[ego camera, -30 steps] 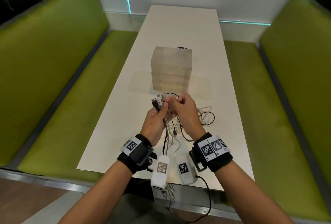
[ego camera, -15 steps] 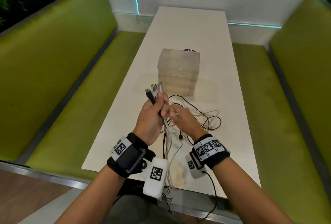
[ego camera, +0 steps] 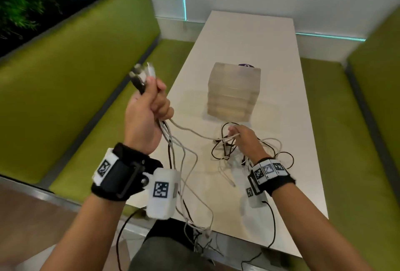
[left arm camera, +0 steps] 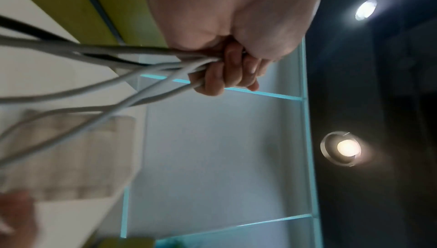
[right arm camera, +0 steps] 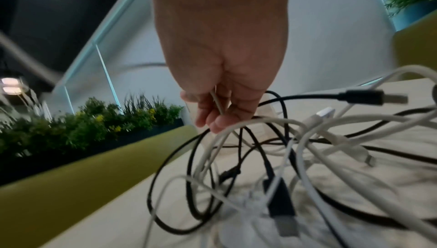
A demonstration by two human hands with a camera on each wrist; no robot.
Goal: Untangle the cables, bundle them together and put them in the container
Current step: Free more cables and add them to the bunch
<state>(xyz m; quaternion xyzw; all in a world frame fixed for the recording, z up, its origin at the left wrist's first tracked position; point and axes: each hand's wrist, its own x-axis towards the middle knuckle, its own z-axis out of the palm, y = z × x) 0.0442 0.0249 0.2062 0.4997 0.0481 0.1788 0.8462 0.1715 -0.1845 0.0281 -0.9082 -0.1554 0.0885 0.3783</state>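
Observation:
My left hand is raised over the table's left edge and grips a bunch of white and black cables in its fist, with their plug ends sticking out above the thumb. The strands hang from the fist to a tangle of black and white cables lying on the white table. Low over this tangle, my right hand pinches one white cable between its fingers. A translucent lidded container stands just beyond the tangle, lid on.
Green benches run along both sides of the table. Some cable ends hang over the near table edge toward my lap. A dark round object peeks out behind the container. Plants line the left wall.
My left hand has risen and swung left with the cable ends, drawing the strands out. My right hand has dropped away from it down to the tangle on the table.

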